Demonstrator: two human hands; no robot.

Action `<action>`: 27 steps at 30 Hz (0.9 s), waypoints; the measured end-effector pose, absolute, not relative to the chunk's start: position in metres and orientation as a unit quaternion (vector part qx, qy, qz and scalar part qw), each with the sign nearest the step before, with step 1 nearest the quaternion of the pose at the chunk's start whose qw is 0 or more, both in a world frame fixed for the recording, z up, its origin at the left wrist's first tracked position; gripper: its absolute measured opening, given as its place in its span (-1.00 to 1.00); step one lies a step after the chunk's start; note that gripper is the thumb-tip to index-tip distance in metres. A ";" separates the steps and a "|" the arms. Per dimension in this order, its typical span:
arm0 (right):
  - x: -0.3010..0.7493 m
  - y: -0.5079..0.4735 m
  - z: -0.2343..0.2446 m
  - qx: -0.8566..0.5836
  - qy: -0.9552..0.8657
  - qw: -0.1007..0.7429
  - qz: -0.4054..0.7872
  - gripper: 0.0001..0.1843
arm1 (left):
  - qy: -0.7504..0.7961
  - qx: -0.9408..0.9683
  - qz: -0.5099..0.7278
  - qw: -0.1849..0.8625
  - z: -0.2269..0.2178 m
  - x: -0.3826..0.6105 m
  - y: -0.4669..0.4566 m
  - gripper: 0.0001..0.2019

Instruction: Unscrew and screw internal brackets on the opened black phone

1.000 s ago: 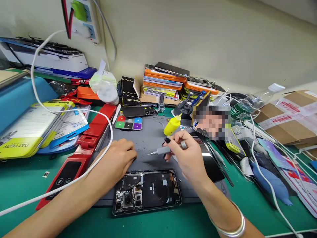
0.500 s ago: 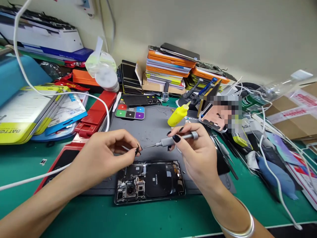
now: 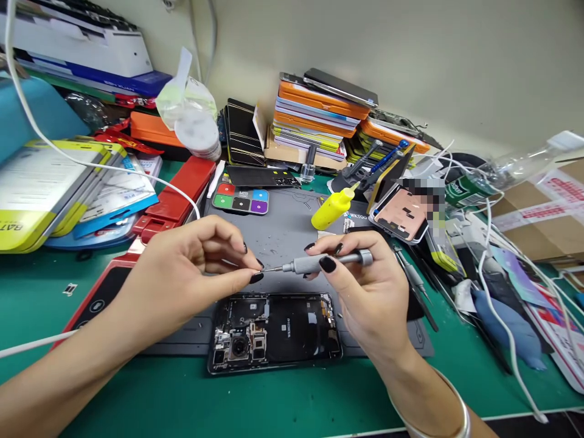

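Observation:
My right hand (image 3: 360,274) is closed round a grey precision screwdriver (image 3: 308,264), held nearly level with its thin tip pointing left. The tip reaches the thumb and fingertips of my left hand (image 3: 196,261), which are pinched together. Whatever lies in that pinch is too small to make out. Below both hands, an opened phone (image 3: 296,340) rests on the grey mat (image 3: 278,234), its near edge over the green table. Its camera module (image 3: 238,347) and a black inner cover show.
A yellow bottle (image 3: 332,208) and a coloured, sectioned tray (image 3: 241,200) stand beyond my hands. To the left is a red clamp-like tool (image 3: 176,194). Tweezers and another screwdriver (image 3: 413,274) lie right. Stacked boxes (image 3: 319,115) back the mat; a white cable (image 3: 502,322) crosses the right.
The screwdriver tip has met my left fingertips, where a gap was before. My left hand has tilted slightly, and the view has shifted a little.

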State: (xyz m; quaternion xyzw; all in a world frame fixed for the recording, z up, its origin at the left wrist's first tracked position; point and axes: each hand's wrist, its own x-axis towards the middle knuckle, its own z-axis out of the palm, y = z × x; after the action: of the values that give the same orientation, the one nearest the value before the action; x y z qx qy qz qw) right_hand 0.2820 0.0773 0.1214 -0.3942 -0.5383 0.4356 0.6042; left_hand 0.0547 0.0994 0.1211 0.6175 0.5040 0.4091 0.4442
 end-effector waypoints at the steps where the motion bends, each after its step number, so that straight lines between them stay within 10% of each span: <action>1: 0.281 0.076 0.121 -0.395 -0.545 0.601 0.430 -0.76 | 0.494 0.613 0.416 0.454 0.122 0.055 0.099 -0.76; 27: 0.283 0.072 0.115 -0.384 -0.692 0.572 0.216 -0.68 | 0.444 0.679 0.407 0.419 0.109 0.051 0.095 -0.88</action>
State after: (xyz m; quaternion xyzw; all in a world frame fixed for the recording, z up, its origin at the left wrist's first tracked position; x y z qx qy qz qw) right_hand 0.2826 0.0724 0.1150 -0.3844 -0.6915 0.2158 0.5722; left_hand 0.0510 0.0953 0.1090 0.6793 0.4439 0.4074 0.4189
